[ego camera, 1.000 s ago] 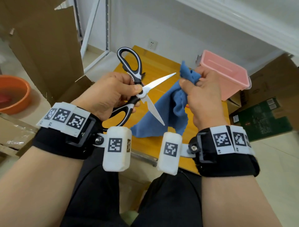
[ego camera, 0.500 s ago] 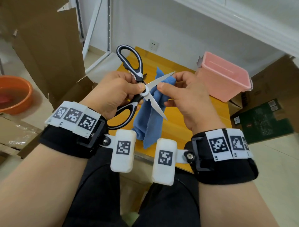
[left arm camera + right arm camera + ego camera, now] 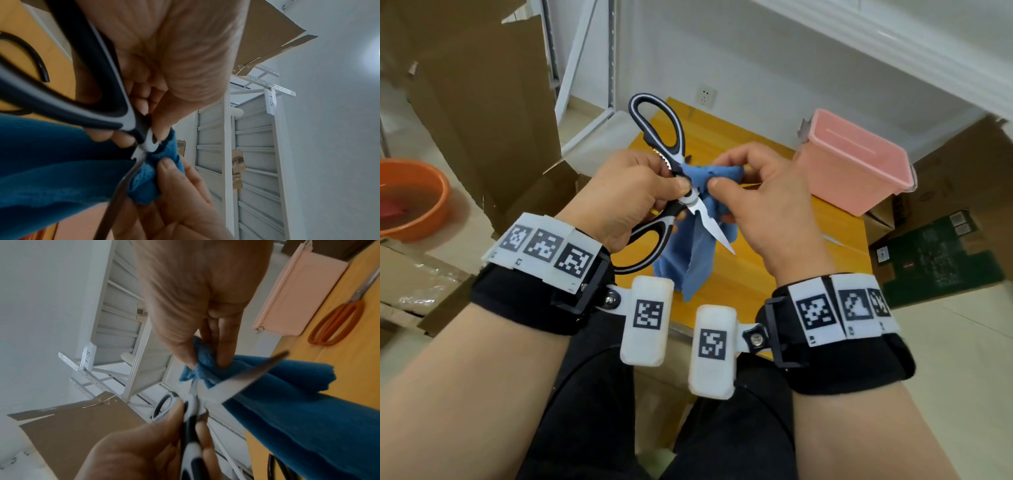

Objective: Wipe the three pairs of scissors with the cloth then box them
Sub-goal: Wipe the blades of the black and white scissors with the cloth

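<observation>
1. The left hand (image 3: 630, 192) had its grip closed on the black-and-white scissors (image 3: 678, 202) at the pivot, thumb on top and fingers curled beneath the handles; the wrist views showed those fingers wrapped round the lower handle.
2. The right hand (image 3: 753, 202) had its grip closed on the blue cloth (image 3: 695, 253) — thumb and fingers pinched a bunched fold of it around one blade, right beside the pivot.
3. The scissors were held in the air above the surface (image 3: 774, 274), blades spread wide: one blade was buried in the cloth, the other pointed down and toward the person, bare and bright.
4. One handle loop rose away from the pivot toward the wall; the other sat below the left hand.
5. The rest of the cloth hung loose from the scissors toward the surface.
6. To the right of the scissors, a pink box (image 3: 856, 164) stood at the far right edge of the surface, open at the top.
7. In the right wrist view, orange-handled scissors (image 3: 337, 324) lay flat on the surface just beside the pink box.
8. A black loop, perhaps another scissor handle, showed on the surface beyond the cloth — too little of it was visible to tell.
9. Left of the scissors, on the floor, sat an orange basin (image 3: 410, 202) beside brown cardboard (image 3: 482, 96).
</observation>
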Tool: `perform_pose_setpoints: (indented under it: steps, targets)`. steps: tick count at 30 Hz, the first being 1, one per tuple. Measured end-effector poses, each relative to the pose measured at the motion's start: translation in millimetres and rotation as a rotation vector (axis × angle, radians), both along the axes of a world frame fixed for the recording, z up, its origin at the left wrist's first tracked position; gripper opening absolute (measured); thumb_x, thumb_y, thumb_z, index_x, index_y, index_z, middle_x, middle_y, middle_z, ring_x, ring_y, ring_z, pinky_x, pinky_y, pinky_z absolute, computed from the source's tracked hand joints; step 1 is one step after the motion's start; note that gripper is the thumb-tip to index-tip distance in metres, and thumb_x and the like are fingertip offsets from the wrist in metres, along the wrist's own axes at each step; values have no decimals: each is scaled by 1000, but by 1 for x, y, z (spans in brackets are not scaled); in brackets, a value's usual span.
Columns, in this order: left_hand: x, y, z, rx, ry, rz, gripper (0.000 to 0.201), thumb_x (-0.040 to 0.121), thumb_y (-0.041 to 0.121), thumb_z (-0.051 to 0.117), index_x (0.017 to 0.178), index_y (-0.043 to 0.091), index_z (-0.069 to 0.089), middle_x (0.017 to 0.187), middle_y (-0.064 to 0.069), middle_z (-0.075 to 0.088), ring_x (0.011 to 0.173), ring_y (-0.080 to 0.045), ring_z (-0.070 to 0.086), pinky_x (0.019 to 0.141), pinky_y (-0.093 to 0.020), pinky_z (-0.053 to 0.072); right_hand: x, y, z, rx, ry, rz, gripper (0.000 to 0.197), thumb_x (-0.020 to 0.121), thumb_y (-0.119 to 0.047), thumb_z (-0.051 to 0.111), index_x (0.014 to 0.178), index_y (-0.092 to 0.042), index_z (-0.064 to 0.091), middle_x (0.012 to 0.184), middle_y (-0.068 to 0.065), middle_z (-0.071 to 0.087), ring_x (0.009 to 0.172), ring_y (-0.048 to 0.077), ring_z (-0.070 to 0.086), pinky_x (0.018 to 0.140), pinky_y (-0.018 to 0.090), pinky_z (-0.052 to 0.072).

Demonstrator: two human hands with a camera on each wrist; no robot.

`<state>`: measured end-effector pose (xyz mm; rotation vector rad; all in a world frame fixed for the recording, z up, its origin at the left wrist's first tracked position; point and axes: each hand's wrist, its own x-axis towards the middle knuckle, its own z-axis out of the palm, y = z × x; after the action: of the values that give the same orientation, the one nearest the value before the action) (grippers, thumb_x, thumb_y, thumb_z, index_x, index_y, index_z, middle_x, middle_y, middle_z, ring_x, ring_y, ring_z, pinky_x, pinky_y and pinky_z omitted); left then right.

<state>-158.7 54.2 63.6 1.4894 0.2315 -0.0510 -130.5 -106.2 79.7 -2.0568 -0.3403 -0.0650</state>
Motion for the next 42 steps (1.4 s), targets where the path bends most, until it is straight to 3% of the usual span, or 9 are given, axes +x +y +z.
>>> perform_pose_setpoints:
  steps: [4, 11, 20, 24, 28, 32, 34, 38, 42]
  targets:
    - [0, -1, 1, -4, -7, -12, 20, 91, -7, 56, 75, 5, 58, 52, -4, 62, 55, -22, 65, 50, -30, 56, -2, 2, -4, -26, -24, 9, 16, 84, -17, 77, 78, -29, 69, 76, -4, 71, 73, 16, 71, 64, 45, 62]
    - [-6, -4, -2, -36, -38, -45, 10, 93, -2, 59, 85, -1, 64, 89, -30, 57, 58, -27, 64, 52, -31, 55, 13, -8, -4, 6, -60, -220, 13, 80, -21, 71, 74, -26, 61, 77, 0, 71, 74, 20, 72, 63, 45, 62]
    - [-4, -3, -3, -1, -52, -47, 20, 92, -1, 60, 73, 6, 62, 81, -25, 59, 58, -26, 64, 55, -35, 56, 5, -2, -4, 44, 33, -79, 17, 81, -14, 74, 73, -22, 62, 77, 9, 72, 71, 28, 72, 61, 53, 60]
    - [-5, -1, -5, -14, -52, -71, 8, 93, -1, 58, 89, -4, 65, 89, -33, 56, 57, -25, 64, 53, -33, 56, 14, -13, 0, 83, 3, -220, 9, 74, -24, 70, 74, -22, 61, 78, 7, 71, 75, 27, 73, 69, 51, 61]
    - [-6, 2, -13, -3, -21, -78, 21, 94, 2, 58, 107, -14, 60, 90, -32, 61, 59, -24, 64, 55, -34, 56, 20, -24, -2, 69, 10, -280, 9, 75, -28, 69, 79, -24, 62, 81, 7, 71, 76, 27, 72, 70, 54, 60]
    - [-5, 7, -14, -62, -7, -54, 20, 97, 5, 55, 105, -13, 62, 86, -25, 66, 62, -21, 64, 56, -29, 54, 17, -35, -9, 105, 32, -270, 8, 87, -14, 66, 92, -16, 60, 82, 12, 69, 78, 29, 72, 73, 54, 61]
    - [-3, 8, -13, -82, -4, -50, 21, 97, 7, 55, 105, -11, 63, 86, -24, 65, 66, -21, 64, 62, -31, 54, 15, -35, -11, 97, 51, -227, 16, 91, -8, 63, 98, -22, 59, 87, 13, 70, 79, 29, 72, 76, 53, 61]
    - [-1, 7, -13, -89, -23, -47, 24, 98, 8, 56, 110, -11, 63, 91, -24, 65, 71, -22, 64, 64, -29, 55, 11, -33, -10, 92, 74, -169, 31, 93, -4, 60, 104, -33, 57, 94, 12, 69, 78, 24, 72, 74, 49, 62]
    - [-2, 7, -10, -60, -30, -41, 19, 97, 7, 57, 105, -8, 66, 97, -35, 64, 75, -26, 67, 58, -25, 57, 8, -33, -9, 179, 133, -155, 23, 96, 0, 58, 106, -21, 59, 100, 10, 68, 70, 12, 70, 56, 26, 57]
